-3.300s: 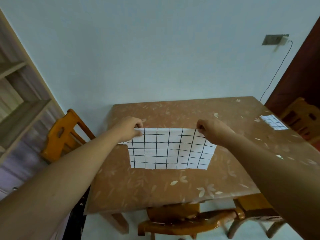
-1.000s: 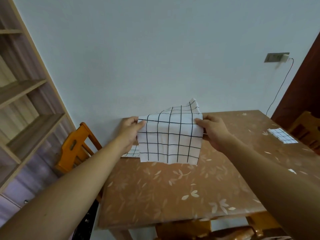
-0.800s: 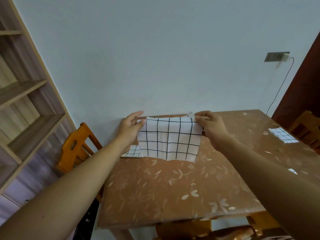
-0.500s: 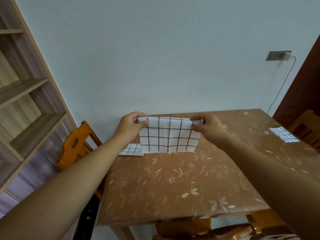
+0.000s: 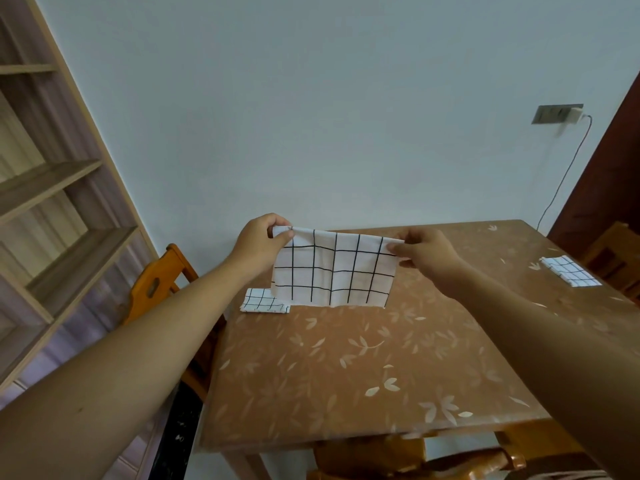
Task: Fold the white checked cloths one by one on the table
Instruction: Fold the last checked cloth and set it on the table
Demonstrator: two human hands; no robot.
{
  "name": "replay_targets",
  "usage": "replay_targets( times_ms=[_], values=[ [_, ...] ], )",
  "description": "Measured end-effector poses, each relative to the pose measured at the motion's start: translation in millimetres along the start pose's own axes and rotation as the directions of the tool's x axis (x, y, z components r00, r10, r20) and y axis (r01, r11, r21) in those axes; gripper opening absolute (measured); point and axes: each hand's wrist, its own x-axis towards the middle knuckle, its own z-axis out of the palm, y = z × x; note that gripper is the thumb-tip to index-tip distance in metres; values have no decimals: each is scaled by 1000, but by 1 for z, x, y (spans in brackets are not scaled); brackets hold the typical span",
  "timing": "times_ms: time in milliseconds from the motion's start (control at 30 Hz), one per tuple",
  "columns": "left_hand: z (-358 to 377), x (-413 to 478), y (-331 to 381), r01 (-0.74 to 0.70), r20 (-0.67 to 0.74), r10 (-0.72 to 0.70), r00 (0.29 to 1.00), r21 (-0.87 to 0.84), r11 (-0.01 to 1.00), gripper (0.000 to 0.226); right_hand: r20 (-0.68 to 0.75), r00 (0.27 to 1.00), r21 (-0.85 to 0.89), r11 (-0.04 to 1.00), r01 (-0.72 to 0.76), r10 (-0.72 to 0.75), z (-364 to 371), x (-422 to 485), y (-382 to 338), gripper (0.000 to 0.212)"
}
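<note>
The cloth (image 5: 332, 271) hangs upright over the far left part of the tabletop (image 5: 346, 375), stretched between both hands. Its lower edge sits at or just above the surface; I cannot tell whether it touches. The left hand (image 5: 258, 244) pinches the top left corner between thumb and forefinger. The right hand (image 5: 427, 254) pinches the top right corner the same way, with its other fingers curled underneath.

The cloth looks shorter than it is wide and seems doubled over, though the layers cannot be counted. So I judge this to be the middle of a fold, with one halving likely done and another due.

The next move probably means bringing the two pinched corners together, or laying the cloth flat and turning one side over the other. Either way the edges must stay matched and the limp fabric kept taut.

A folded cloth (image 5: 265, 301) lies near the far left corner, partly hidden behind the hanging one, so the landing spot should stay clear of it. Another small cloth (image 5: 569, 271) lies by the right edge.
</note>
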Motion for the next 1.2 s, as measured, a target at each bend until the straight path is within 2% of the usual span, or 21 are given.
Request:
replay_targets(
  times_ms=[33,133,200,367,467,667,733,833,867,933,1067,1133,1200],
  values=[
    [-2,1,2,-3,4,3,1000,-1,1000,14,25,1000,-22,1000,18,-18,0,-1,-1,11],
    [-5,2,3,-18,22,18,1000,1,1000,10,87,991,-241,963,122,-104,3,-3,-1,9],
    [-6,3,3,-37,36,35,999,53,998,9,124,983,-351,921,168,-132,5,-4,-1,15],
    [-11,3,1,-99,91,84,992,180,979,9,169,975,-485,849,211,-146,7,-6,-5,15],
    [-13,3,0,-136,109,115,987,214,967,7,197,974,-563,800,206,-112,7,-4,-5,13],
    [-17,-2,12,-226,158,201,967,154,962,12,268,963,-673,722,158,39,8,-6,-8,7],
    [-14,-6,23,-277,173,248,953,163,947,13,320,947,-655,732,188,43,18,-9,-11,20],
    [-9,-9,42,-341,207,307,929,154,927,13,393,920,-489,844,221,-13,41,-17,-23,38],
    [-7,-10,48,-358,227,320,920,149,922,13,401,915,-455,856,246,-49,48,-17,-25,33],
    [-7,-9,57,-386,252,346,904,131,913,14,360,925,-434,856,280,-120,58,-17,-30,9],
    [-10,-10,65,-410,217,387,896,70,910,13,302,937,-367,886,285,-177,62,-16,-36,42],
    [-13,-8,63,-417,198,399,895,59,907,14,349,922,-337,895,293,-170,60,-20,-40,39],
    [-18,-6,59,-411,185,394,900,62,910,17,402,906,-318,908,272,-131,58,-20,-41,22]
  ],
)
